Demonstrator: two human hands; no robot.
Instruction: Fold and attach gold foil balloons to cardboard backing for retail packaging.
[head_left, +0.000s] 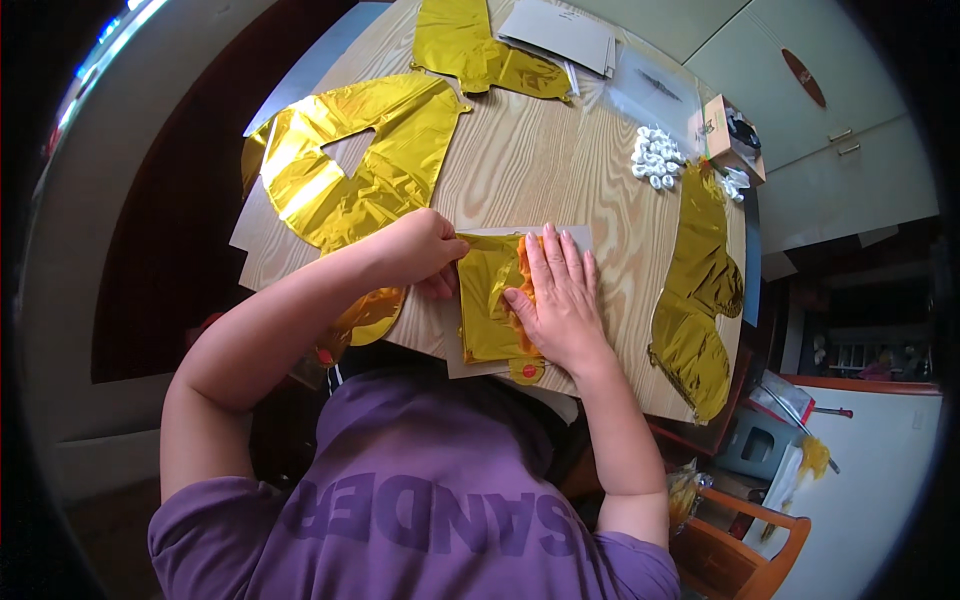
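A gold foil balloon (487,300), folded into a rough rectangle, lies on a grey cardboard sheet (454,350) at the table's near edge. Crumpled orange film (523,262) runs down its right side, and a small tab with a red dot (529,371) sticks out at the bottom. My left hand (425,248) is closed at the upper left corner, pinching the foil's edge. Pressed flat over the right side is my right hand (558,300), its fingers stretched out and the thumb spread across the foil.
Flat gold foil balloons lie at the left (400,130), the far side (450,45) and the right edge (695,290) of the wooden table (550,150). Farther back are a stack of grey cardboard (560,35), small white rolls (655,158) and an open box (718,130).
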